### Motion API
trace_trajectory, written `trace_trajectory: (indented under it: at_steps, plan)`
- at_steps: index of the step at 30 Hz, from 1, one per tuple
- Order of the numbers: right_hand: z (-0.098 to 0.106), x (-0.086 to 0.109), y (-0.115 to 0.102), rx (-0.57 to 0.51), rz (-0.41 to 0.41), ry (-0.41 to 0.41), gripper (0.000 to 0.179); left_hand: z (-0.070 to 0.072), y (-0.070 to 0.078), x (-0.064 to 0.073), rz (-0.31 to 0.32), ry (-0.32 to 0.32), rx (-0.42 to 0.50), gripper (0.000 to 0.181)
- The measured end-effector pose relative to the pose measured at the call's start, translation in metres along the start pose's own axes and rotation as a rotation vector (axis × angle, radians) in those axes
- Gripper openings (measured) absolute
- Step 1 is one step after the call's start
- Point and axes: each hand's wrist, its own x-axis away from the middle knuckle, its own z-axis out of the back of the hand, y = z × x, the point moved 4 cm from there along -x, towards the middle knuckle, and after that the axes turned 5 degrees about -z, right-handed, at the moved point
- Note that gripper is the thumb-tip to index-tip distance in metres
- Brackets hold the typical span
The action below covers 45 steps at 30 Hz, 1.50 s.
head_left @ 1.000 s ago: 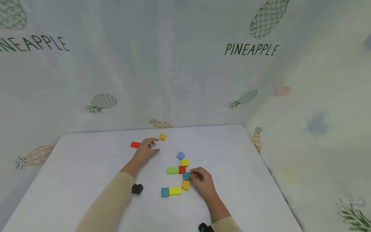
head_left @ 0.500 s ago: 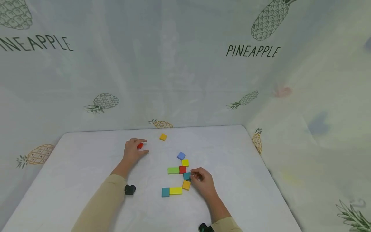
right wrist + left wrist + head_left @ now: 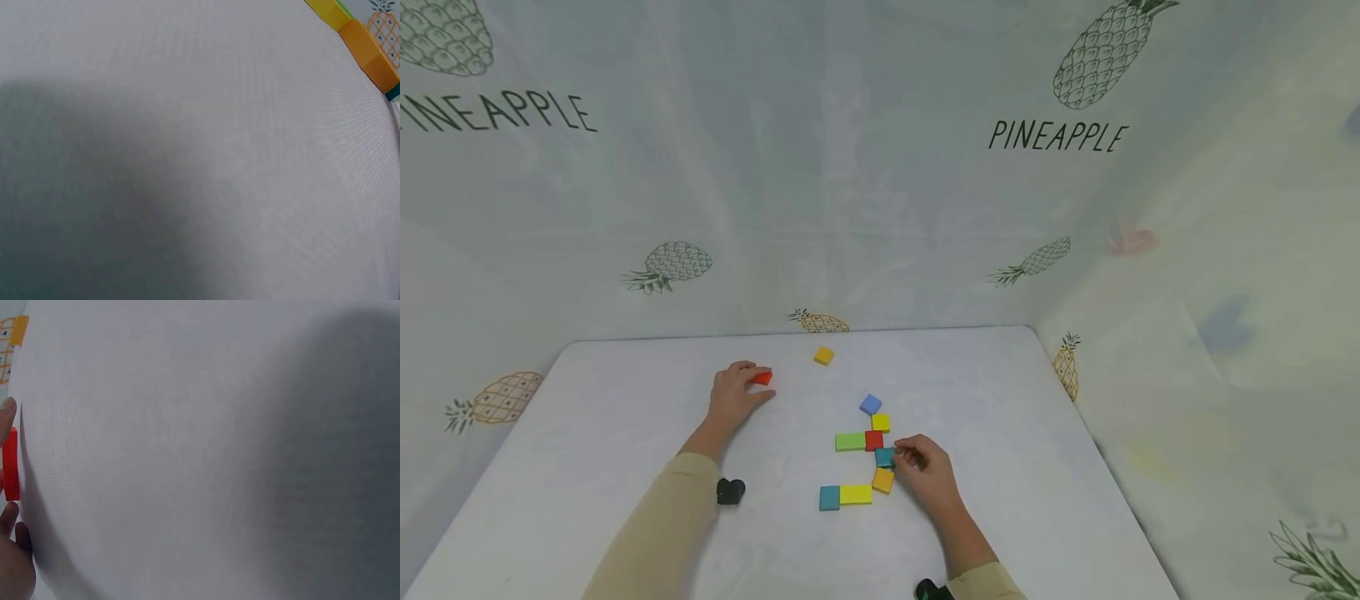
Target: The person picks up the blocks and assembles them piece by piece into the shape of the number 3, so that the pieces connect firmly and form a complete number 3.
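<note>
My left hand (image 3: pixel 733 400) lies over a red-orange block (image 3: pixel 762 378) at the far left of the table. Its fingers reach across the block, while the thumb stands apart nearer me. In the left wrist view, the red-orange block (image 3: pixel 10 465) shows between the fingers, partly hidden. My right hand (image 3: pixel 922 467) rests with loosely curled fingers at the right edge of a teal block (image 3: pixel 884 457); the fingertips cover its edge, and no pinch is visible. Around it are a red block (image 3: pixel 874 440), light green block (image 3: pixel 850 442) and orange block (image 3: pixel 883 480).
A yellow block (image 3: pixel 881 422) and a tilted blue block (image 3: pixel 870 404) extend the row away from me. Nearer are another yellow block (image 3: pixel 856 494) and a second teal block (image 3: pixel 829 497). A lone orange-yellow block (image 3: pixel 823 356) lies near the far edge of the white table (image 3: pixel 985 375).
My left hand has drawn back to the left, from near the orange-yellow block to over the red-orange block, whose right end now shows. The right hand stays in place.
</note>
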Motion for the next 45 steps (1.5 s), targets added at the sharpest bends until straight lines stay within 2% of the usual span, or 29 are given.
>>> trace_trajectory:
  at_steps: [11,18,27,37,45]
  plan:
    - [-0.001,0.0,0.001,-0.011,0.007,-0.002,0.016,0.001,-0.001,0.004,0.047,-0.024,0.017,0.048]
    - [0.0,0.0,0.001,-0.004,0.002,0.003,0.016,0.005,-0.009,0.005,0.074,-0.029,-0.04,0.05]
    - [0.0,0.0,-0.002,0.0,0.0,0.002,0.015,0.014,-0.018,0.01,0.058,-0.036,-0.036,0.049]
    - [0.001,0.0,-0.002,-0.011,0.021,0.001,0.016,0.011,-0.025,0.008,0.01,0.052,-0.01,0.033]
    - [0.0,0.0,-0.001,-0.014,0.018,0.004,0.016,0.012,-0.021,0.012,0.005,0.077,0.031,0.033]
